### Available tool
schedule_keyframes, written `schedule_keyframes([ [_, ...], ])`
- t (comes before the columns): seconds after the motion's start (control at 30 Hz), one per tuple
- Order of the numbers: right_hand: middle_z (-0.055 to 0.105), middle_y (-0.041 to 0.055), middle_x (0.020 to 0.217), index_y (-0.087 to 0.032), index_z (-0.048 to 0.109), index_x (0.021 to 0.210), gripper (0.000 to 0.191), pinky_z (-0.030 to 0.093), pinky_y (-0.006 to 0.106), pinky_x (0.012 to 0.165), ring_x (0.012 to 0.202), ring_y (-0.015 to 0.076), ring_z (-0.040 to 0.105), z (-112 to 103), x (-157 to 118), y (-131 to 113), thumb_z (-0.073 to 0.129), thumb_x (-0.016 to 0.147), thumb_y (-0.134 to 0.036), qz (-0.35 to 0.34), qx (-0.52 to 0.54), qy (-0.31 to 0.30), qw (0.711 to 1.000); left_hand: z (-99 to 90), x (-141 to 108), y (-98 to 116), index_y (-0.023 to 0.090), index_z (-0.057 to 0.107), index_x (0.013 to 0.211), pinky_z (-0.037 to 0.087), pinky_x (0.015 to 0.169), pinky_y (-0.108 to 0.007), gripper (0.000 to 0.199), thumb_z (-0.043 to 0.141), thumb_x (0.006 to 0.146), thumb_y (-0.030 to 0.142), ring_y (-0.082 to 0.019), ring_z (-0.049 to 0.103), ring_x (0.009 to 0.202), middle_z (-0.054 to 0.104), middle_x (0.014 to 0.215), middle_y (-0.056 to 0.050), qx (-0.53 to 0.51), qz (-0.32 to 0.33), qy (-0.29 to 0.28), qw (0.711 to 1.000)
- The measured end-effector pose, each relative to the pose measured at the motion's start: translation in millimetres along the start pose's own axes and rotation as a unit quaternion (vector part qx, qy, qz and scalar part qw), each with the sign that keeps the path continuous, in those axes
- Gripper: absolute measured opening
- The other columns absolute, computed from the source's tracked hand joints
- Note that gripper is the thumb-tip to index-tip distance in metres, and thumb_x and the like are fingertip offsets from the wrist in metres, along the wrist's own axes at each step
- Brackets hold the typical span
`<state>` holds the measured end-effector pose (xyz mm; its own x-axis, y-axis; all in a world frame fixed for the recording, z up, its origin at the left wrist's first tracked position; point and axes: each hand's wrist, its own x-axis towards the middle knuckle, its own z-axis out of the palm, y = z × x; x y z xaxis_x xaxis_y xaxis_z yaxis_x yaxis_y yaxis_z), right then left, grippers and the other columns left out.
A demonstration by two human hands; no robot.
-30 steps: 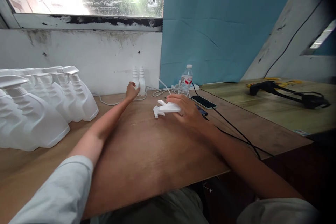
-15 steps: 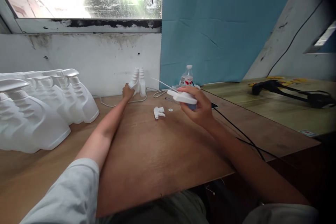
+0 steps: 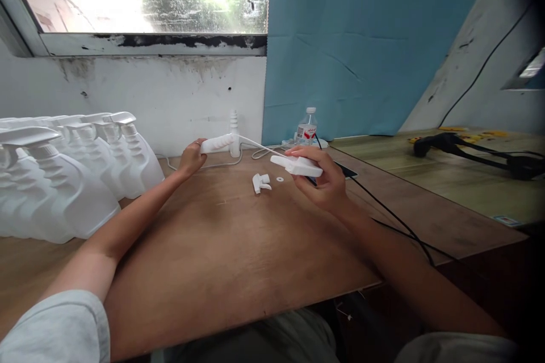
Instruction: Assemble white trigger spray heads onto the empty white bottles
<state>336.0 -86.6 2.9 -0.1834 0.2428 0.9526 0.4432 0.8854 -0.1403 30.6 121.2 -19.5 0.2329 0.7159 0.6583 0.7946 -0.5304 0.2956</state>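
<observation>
My left hand [image 3: 192, 159] is closed around a white plastic bottle [image 3: 218, 144], tipped on its side with its ridged neck toward the right. My right hand [image 3: 320, 177] grips a white trigger sprayer head [image 3: 298, 165]; its thin dip tube [image 3: 258, 144] points left toward the neck of that bottle. Whether tube and neck touch I cannot tell. Behind, another white bottle [image 3: 234, 125] stands upright by the wall. Between the hands on the table lie a loose trigger sprayer head [image 3: 260, 182] and a small white washer [image 3: 280, 179].
Several white spray bottles [image 3: 85, 176] with sprayer heads stand in rows at the left. A clear labelled drink bottle [image 3: 307, 127] stands at the back, near a phone [image 3: 347, 170]. Black cables [image 3: 389, 212] cross the right side of the wooden table [image 3: 238, 249].
My left hand has lifted one bottle from beside the wall, drawn it left and tipped it sideways. My right hand still holds the sprayer head at about the same place.
</observation>
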Motion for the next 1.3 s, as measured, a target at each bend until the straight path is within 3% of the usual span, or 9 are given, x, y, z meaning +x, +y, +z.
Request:
schedule_keyframes([
  [0.33,0.066,0.0075,0.109,-0.026,0.060,0.117,0.050,0.050,0.046,0.092,0.105,0.0267,0.063,-3.3,1.3,-3.1,0.065,0.072,-0.005,-0.020,0.017,0.012,1.000,0.5,-5.9,-6.2,0.012,0.057,0.123,0.050,0.088,-0.037,0.050,0.047,0.074,0.008,-0.030,0.064,0.099,0.068,0.107,-0.015,0.027,-0.025,0.007,0.999],
  [0.47,0.066,0.0075,0.110,-0.026,0.060,0.116,0.047,0.050,0.045,0.093,0.105,0.0258,0.062,-3.6,0.4,-3.1,0.065,0.074,-0.006,-0.003,0.012,-0.010,1.000,-1.4,-8.2,-3.6,0.011,0.058,0.123,0.050,0.089,-0.039,0.051,0.047,0.073,0.008,-0.031,0.064,0.101,0.068,0.109,-0.015,0.022,-0.023,-0.001,0.999],
  [0.63,0.064,0.0064,0.112,-0.026,0.060,0.113,0.037,0.053,0.040,0.088,0.102,0.0225,0.063,1.4,2.0,-5.2,0.067,0.079,-0.014,0.102,0.056,-0.001,0.993,-11.3,-21.5,19.4,0.014,0.059,0.124,0.048,0.095,-0.037,0.052,0.049,0.073,0.010,-0.029,0.062,0.108,0.066,0.118,-0.012,-0.008,0.009,-0.027,1.000],
  [0.8,0.068,0.0033,0.098,-0.021,0.063,0.100,0.023,0.055,0.032,0.066,0.071,0.0151,0.065,6.2,26.0,-11.1,0.070,0.080,-0.029,0.229,0.135,0.010,0.964,-36.6,-59.5,61.7,0.022,0.063,0.120,0.052,0.087,-0.030,0.045,0.056,0.076,0.020,-0.024,0.067,0.098,0.072,0.108,-0.004,-0.084,0.055,-0.094,0.990],
  [0.9,0.068,0.0029,0.090,-0.020,0.069,0.091,0.022,0.053,0.030,0.064,0.074,0.0162,0.063,7.7,50.0,-19.5,0.074,0.076,-0.034,0.245,0.150,-0.045,0.957,-55.9,-85.4,87.6,0.020,0.063,0.119,0.052,0.092,-0.034,0.045,0.064,0.074,0.027,-0.026,0.065,0.104,0.070,0.113,-0.004,-0.230,0.041,-0.164,0.958],
  [1.03,0.069,0.0031,0.088,-0.019,0.071,0.089,0.022,0.054,0.033,0.072,0.085,0.0198,0.064,13.7,77.3,-29.8,0.075,0.075,-0.035,0.241,0.192,-0.141,0.941,-72.8,-107.7,106.3,0.017,0.064,0.115,0.054,0.089,-0.038,0.050,0.075,0.068,0.029,-0.028,0.066,0.101,0.071,0.107,-0.006,-0.386,-0.055,-0.277,0.878],
  [1.17,0.069,0.0035,0.088,-0.018,0.070,0.088,0.021,0.053,0.033,0.074,0.085,0.0196,0.065,26.5,90.6,-31.0,0.073,0.077,-0.036,0.248,0.251,-0.202,0.913,-73.7,-115.2,106.3,0.020,0.062,0.116,0.054,0.087,-0.038,0.051,0.077,0.069,0.031,-0.027,0.065,0.103,0.071,0.107,-0.005,-0.445,-0.086,-0.331,0.828],
  [1.3,0.068,0.0033,0.083,-0.017,0.069,0.089,0.019,0.051,0.031,0.066,0.075,0.0168,0.063,38.7,98.2,-28.0,0.072,0.077,-0.031,0.253,0.234,-0.225,0.911,-69.2,-115.1,101.7,0.020,0.059,0.121,0.052,0.091,-0.040,0.053,0.077,0.071,0.030,-0.028,0.063,0.107,0.069,0.113,-0.007,-0.458,-0.097,-0.353,0.810],
])
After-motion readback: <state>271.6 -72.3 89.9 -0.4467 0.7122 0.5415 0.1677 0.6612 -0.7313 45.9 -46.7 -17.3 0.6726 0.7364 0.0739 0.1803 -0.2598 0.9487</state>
